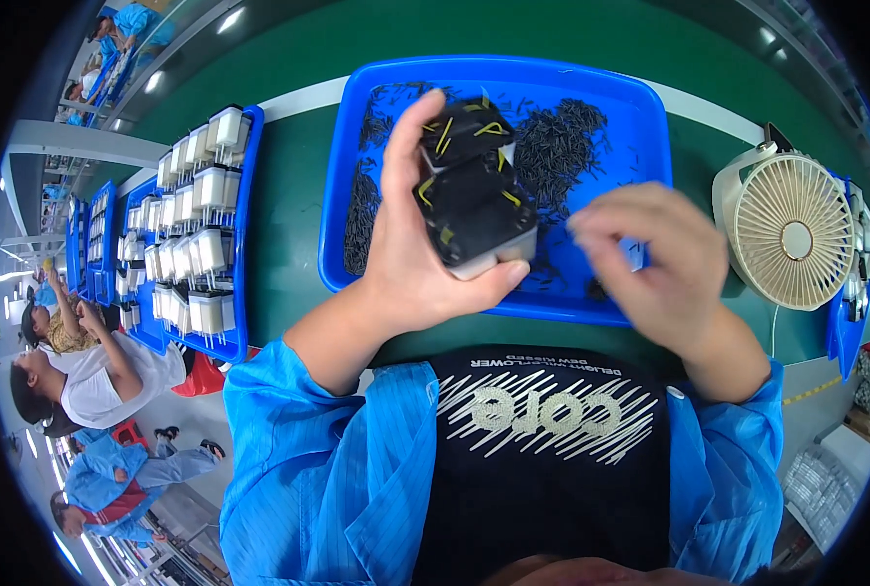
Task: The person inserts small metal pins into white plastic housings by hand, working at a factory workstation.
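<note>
My left hand (406, 249) is closed around two block-shaped white pieces with black faces. The nearer block (482, 210) and the farther block (464, 129) sit side by side, and short yellow strips stick out of their black faces. Beneath them is a blue tray (332, 210) strewn with small thin black pieces (560, 146), heaped thickest right of the blocks. Just right of the blocks, over the tray's near right part, my right hand (660, 259) is blurred by motion. Its thumb and forefinger come together in a pinch; anything between them is too small to make out.
A cream desk fan (791, 234) stands right of the tray on the green table (289, 234). To the left, a blue rack tray (245, 195) holds rows of white blocks (206, 254) with thin leads. Other people sit and stand farther left. More blue trays lie behind the fan.
</note>
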A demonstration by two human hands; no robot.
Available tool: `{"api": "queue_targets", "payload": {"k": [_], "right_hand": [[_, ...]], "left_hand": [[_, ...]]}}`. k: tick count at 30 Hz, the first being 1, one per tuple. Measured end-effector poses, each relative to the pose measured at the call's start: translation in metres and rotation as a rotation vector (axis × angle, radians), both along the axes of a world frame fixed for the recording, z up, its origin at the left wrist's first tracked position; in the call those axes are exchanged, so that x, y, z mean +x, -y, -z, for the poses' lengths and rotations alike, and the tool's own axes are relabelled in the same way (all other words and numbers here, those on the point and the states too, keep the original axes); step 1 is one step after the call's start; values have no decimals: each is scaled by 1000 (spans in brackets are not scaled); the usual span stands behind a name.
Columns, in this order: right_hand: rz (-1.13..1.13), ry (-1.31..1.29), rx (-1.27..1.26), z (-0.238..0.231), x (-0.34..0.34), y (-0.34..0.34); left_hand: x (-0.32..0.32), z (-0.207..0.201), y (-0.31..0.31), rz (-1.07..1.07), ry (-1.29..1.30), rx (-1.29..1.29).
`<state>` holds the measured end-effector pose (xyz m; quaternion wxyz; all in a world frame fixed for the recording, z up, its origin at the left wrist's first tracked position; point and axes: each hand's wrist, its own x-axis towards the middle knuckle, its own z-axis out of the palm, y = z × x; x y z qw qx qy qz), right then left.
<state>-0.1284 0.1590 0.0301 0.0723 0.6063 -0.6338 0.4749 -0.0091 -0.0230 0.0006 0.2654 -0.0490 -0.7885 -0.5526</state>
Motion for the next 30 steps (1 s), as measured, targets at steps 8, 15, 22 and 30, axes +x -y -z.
{"api": "queue_targets", "payload": {"k": [8, 15, 22, 30], "right_hand": [[53, 47, 54, -14, -12, -4], [18, -163, 7, -9, -13, -1], [20, -186, -1, -5, -11, 0], [-8, -205, -11, -3, -11, 1]], "left_hand": [[6, 3, -17, -139, 128, -284], [3, -1, -18, -187, 64, -401], [2, -2, -18, -198, -16, -470], [2, -7, -17, -184, 3, -590]]}}
